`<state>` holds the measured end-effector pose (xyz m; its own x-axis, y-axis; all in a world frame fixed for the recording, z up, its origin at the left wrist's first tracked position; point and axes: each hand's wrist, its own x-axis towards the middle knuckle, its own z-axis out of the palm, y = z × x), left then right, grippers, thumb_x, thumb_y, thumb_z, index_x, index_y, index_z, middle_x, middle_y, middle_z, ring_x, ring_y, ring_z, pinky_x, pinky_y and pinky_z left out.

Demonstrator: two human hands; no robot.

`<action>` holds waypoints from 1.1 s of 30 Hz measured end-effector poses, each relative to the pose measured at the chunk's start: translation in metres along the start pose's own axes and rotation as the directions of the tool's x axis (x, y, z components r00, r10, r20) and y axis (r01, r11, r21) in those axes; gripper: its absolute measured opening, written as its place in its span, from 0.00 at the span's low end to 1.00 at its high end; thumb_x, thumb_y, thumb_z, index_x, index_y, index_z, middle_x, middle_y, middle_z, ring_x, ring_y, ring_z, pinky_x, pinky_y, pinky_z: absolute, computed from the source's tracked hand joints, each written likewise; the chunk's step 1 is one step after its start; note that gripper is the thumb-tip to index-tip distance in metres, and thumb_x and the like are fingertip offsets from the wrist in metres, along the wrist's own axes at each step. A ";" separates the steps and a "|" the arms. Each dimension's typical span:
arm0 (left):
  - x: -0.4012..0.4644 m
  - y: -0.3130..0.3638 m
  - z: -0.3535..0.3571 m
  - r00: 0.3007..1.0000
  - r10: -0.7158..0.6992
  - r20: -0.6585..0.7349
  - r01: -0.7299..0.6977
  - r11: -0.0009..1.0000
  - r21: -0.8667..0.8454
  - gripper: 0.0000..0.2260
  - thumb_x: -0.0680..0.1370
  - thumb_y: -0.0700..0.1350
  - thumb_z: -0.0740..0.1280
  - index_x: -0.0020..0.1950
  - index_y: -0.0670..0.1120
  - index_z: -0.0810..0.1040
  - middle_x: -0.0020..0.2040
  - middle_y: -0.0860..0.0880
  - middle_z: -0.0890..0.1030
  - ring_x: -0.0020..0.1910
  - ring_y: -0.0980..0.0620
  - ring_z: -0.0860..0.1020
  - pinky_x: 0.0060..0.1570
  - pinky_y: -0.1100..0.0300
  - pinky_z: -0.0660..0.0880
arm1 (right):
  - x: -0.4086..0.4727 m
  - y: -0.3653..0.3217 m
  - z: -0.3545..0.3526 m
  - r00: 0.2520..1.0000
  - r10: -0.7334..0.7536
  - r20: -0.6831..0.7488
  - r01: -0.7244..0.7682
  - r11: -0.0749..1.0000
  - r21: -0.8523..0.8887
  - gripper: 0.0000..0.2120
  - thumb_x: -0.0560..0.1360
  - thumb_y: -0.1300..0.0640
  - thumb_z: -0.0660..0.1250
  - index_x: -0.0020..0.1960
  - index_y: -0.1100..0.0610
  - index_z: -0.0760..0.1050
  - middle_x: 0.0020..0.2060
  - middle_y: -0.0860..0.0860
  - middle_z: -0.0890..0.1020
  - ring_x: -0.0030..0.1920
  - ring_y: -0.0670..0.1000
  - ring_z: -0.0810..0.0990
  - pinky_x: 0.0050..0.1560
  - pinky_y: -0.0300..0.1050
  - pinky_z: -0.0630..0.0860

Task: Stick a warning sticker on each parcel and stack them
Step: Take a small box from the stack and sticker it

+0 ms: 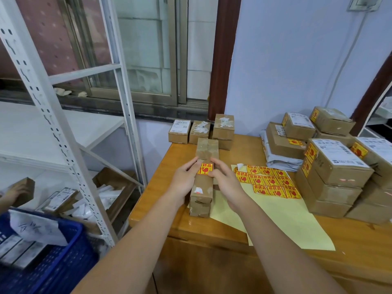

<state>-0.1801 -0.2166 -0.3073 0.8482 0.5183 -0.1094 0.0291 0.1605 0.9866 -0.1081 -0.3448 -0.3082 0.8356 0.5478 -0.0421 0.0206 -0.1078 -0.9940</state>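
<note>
A long narrow cardboard parcel (204,183) lies lengthwise on the wooden table (212,228), its near end on a yellow backing sheet (282,219). A yellow-and-red warning sticker (204,168) sits across its top. My left hand (185,179) holds the parcel's left side, thumb at the sticker's edge. My right hand (224,179) holds the right side, fingers touching the sticker. A sheet of several more stickers (269,180) lies to the right. Stacked parcels with stickers (333,172) stand at the right. Three small parcels (201,131) sit at the table's far edge.
A white metal shelf rack (63,145) stands left of the table with boxes on its lower shelf. A blue plastic basket (46,257) of parcels is at bottom left. Another person's hand (12,194) holds a box at the left edge. A grey mailer bag (280,160) lies under the far stack.
</note>
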 end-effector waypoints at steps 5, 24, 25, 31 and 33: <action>0.001 -0.002 0.000 1.000 0.023 -0.007 -0.022 0.999 0.049 0.17 0.83 0.53 0.66 0.73 0.57 0.77 0.65 0.51 0.82 0.56 0.53 0.84 0.49 0.58 0.82 | 0.000 -0.002 0.001 0.999 -0.008 -0.038 0.007 1.000 -0.019 0.22 0.79 0.58 0.62 0.72 0.46 0.72 0.64 0.46 0.76 0.63 0.46 0.76 0.66 0.52 0.76; 0.006 -0.008 -0.001 0.991 0.129 -0.040 -0.122 0.983 0.138 0.15 0.84 0.51 0.66 0.71 0.54 0.79 0.70 0.53 0.79 0.68 0.54 0.76 0.70 0.51 0.74 | 0.032 -0.007 0.010 0.980 -0.082 -0.183 0.038 0.972 -0.232 0.14 0.76 0.44 0.73 0.53 0.52 0.75 0.48 0.49 0.79 0.50 0.48 0.80 0.52 0.49 0.80; 0.005 -0.008 0.000 0.991 0.129 -0.042 -0.123 0.983 0.137 0.15 0.84 0.51 0.66 0.71 0.54 0.78 0.70 0.53 0.79 0.67 0.54 0.77 0.69 0.52 0.75 | 0.032 -0.006 0.010 0.978 -0.096 -0.185 0.051 0.971 -0.236 0.13 0.76 0.45 0.72 0.52 0.52 0.75 0.48 0.49 0.80 0.49 0.47 0.80 0.51 0.47 0.79; 0.001 -0.006 0.004 0.991 0.120 -0.053 -0.114 0.988 0.100 0.15 0.84 0.50 0.65 0.71 0.54 0.78 0.66 0.52 0.81 0.60 0.54 0.81 0.45 0.68 0.79 | 0.032 -0.003 0.006 0.974 -0.137 -0.178 0.091 0.966 -0.244 0.06 0.81 0.53 0.66 0.55 0.54 0.78 0.49 0.45 0.80 0.51 0.45 0.78 0.50 0.42 0.76; 0.001 -0.007 0.004 0.992 0.111 -0.056 -0.105 0.990 0.096 0.15 0.84 0.50 0.65 0.71 0.55 0.78 0.66 0.52 0.81 0.61 0.54 0.81 0.45 0.67 0.79 | 0.032 -0.003 0.003 0.975 -0.136 -0.174 0.089 0.963 -0.254 0.06 0.83 0.54 0.64 0.55 0.54 0.79 0.50 0.45 0.80 0.53 0.46 0.78 0.54 0.44 0.76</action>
<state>-0.1773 -0.2203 -0.3135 0.8153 0.5791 -0.0059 -0.0096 0.0237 0.9997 -0.0833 -0.3241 -0.3065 0.9076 0.4048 0.1114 0.2334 -0.2659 -0.9353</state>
